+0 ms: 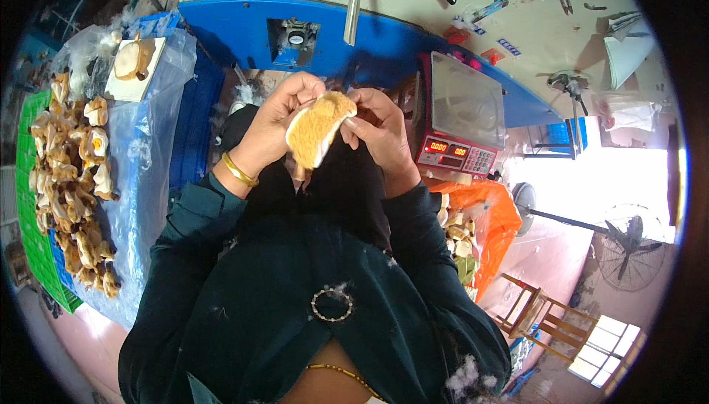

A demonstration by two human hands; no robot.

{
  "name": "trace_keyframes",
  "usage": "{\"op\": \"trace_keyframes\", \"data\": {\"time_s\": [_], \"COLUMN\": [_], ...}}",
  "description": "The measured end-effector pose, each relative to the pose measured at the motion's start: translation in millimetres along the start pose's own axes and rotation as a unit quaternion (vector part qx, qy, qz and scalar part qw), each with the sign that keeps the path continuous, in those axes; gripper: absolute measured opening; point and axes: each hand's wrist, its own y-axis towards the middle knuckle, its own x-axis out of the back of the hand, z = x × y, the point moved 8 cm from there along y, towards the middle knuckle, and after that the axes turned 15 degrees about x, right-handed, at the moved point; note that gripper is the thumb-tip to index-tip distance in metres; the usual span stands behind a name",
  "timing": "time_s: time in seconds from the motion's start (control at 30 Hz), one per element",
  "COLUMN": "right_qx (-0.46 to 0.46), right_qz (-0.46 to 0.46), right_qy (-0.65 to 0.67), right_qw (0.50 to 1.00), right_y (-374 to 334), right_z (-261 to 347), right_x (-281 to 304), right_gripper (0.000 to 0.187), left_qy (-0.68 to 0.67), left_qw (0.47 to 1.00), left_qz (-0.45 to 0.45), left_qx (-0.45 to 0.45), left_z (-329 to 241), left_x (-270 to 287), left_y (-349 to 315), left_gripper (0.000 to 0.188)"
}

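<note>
A tan plush piece [314, 131] with a white edge hangs between my hands, above my lap. It looks like a small plush toy part and seems limp. My left hand [277, 120], with a gold bangle at the wrist, is closed on its upper left edge. On the other side, my right hand [380, 127] pinches its upper right corner between thumb and fingers. Some of the fingertips are hidden behind the fabric. Directly beyond my hands, a metal tube [354, 9] juts from the blue machine [229, 24].
On the left, many tan and white plush pieces [70, 190] lie beside plastic sheeting [144, 197]; another rests on a white board [151, 53]. A red digital scale [454, 154] stands close on my right, above an orange bag [498, 216] of plush pieces. Farther right are fans [628, 245] and a wooden chair [546, 319].
</note>
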Motion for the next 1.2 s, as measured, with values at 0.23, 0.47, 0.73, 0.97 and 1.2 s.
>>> {"op": "trace_keyframes", "data": {"time_s": [0.23,0.47,0.73,0.97,1.2], "right_qx": [0.080,0.115,0.207,0.234,0.251], "right_qz": [-0.118,-0.143,-0.186,-0.205,-0.179], "right_qy": [-0.125,-0.161,-0.346,-0.361,-0.246], "right_qw": [0.982,0.970,0.896,0.879,0.919], "right_y": [42.0,106.9,135.5,132.3,99.0], "right_z": [25.2,12.6,33.1,28.8,9.9], "right_x": [28.6,39.4,37.0,38.6,53.1], "right_gripper": [0.006,0.013,0.018,0.016,0.010], "left_qy": [-0.025,-0.058,0.163,0.145,0.183], "left_qw": [0.997,0.984,0.948,0.933,0.923], "left_qz": [-0.072,-0.168,-0.271,-0.327,-0.333], "left_qx": [-0.001,-0.030,-0.037,-0.022,-0.067], "left_z": [-13.4,-19.5,-45.7,-34.0,-29.5], "left_x": [16.8,38.7,12.0,30.4,-2.8], "left_y": [56.5,102.1,81.3,84.9,57.6], "left_gripper": [0.012,0.031,0.052,0.046,0.041]}}
